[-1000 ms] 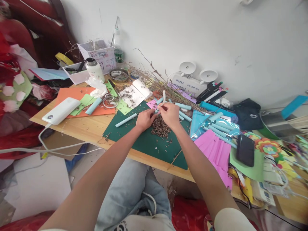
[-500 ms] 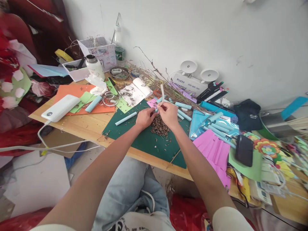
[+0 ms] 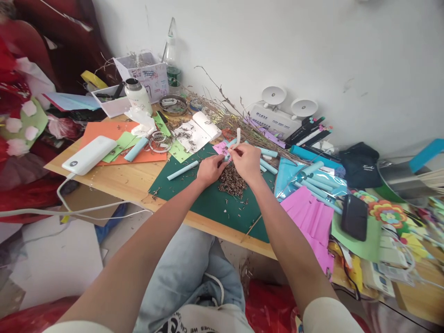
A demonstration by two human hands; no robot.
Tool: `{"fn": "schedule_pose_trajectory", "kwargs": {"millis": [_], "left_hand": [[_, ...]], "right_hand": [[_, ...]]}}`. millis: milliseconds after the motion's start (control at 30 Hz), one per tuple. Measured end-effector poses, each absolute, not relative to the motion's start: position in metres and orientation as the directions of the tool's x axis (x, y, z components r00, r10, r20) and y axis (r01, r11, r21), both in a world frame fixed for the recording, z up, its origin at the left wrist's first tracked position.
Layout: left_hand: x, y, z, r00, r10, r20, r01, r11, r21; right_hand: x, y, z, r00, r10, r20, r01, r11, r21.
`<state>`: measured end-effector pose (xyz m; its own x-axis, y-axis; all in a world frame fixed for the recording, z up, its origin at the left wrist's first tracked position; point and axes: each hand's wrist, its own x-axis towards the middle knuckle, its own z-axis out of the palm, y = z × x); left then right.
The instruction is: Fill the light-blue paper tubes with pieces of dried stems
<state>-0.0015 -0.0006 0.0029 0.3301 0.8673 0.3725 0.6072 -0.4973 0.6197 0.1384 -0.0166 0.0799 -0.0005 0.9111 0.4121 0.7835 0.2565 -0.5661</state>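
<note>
brown scraps (image 3: 233,183), twigs (image 3: 258,134) near; right grip (image 3: 246,159) pinches white strip (image 3: 238,135); left grip (image 3: 209,170) hold unclear

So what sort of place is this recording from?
Probably a cluttered craft table in a home or small studio, though I can't tell which. Pointing to it: a green mat with a heap of brown plant bits, orange paper, and a layered multicoloured flower.

You are facing a white power bank (image 3: 90,155) lying at your left, an uncapped white bottle (image 3: 138,98) standing before a scribbled box (image 3: 157,79), a twin-lamp unit (image 3: 275,116) sitting by the wall (image 3: 225,41), and, rightward, a black rounded device (image 3: 354,217) resting on green paper (image 3: 372,238).
</note>
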Motion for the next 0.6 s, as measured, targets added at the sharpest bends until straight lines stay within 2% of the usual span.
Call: {"fn": "schedule_pose_trajectory", "kwargs": {"millis": [167, 600], "left_hand": [[-0.0012, -0.0008, 0.0014, 0.335, 0.867, 0.369, 0.607, -0.498, 0.62], [-0.0014, -0.0005, 0.0016, 0.341, 0.869, 0.359, 0.609, -0.495, 0.619]], "right_hand": [[0.1393, -0.0153, 0.0769, 0.062, 0.922, 0.383, 0.693, 0.236, -0.681], [0.1431, -0.0166, 0.076, 0.052, 0.922, 0.384, 0.726, 0.229, -0.648]]}}
